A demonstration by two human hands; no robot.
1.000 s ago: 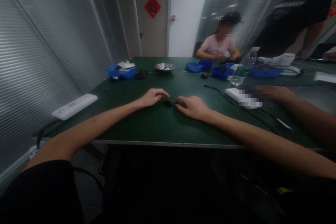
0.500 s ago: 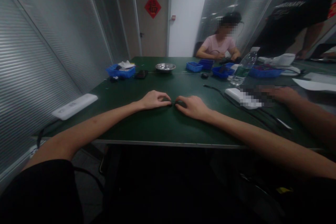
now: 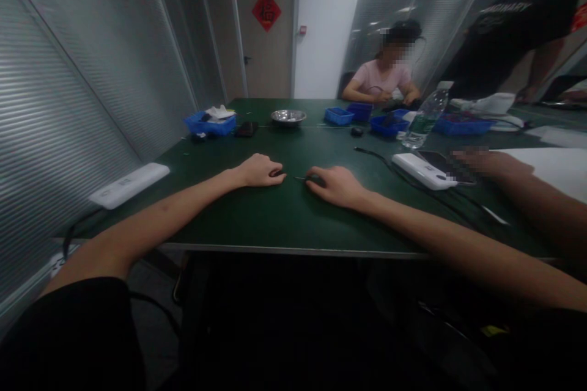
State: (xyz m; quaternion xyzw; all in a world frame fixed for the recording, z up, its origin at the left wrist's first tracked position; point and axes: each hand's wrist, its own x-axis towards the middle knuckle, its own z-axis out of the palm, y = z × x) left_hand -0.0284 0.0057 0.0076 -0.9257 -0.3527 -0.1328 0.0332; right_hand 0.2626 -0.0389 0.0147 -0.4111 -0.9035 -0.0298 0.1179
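My right hand (image 3: 337, 185) rests on the green table (image 3: 257, 220), its thumb and fingertips pinched together. A thin, pale, needle-like piece (image 3: 299, 178) sticks out to the left from between those fingertips; its kind is too small to tell. To the left, a short gap away, is my left hand (image 3: 260, 170), low over the table with fingers curled in and thumb close to them. Something dark shows inside the curl, perhaps only shadow. What it holds, if anything, is hidden.
A white power bank (image 3: 424, 171), black cable (image 3: 373, 156) and plastic bottle (image 3: 424, 119) lie right, near another person's hand (image 3: 499, 165). A long white device (image 3: 131, 186) lies left. Behind stand a steel bowl (image 3: 288, 123), blue bins (image 3: 219, 127) and a dark phone (image 3: 246, 129).
My left hand has moved left, away from my right hand, baring the thin piece in the right fingertips. My right hand has stayed put. The other person's hand at right has shifted slightly.
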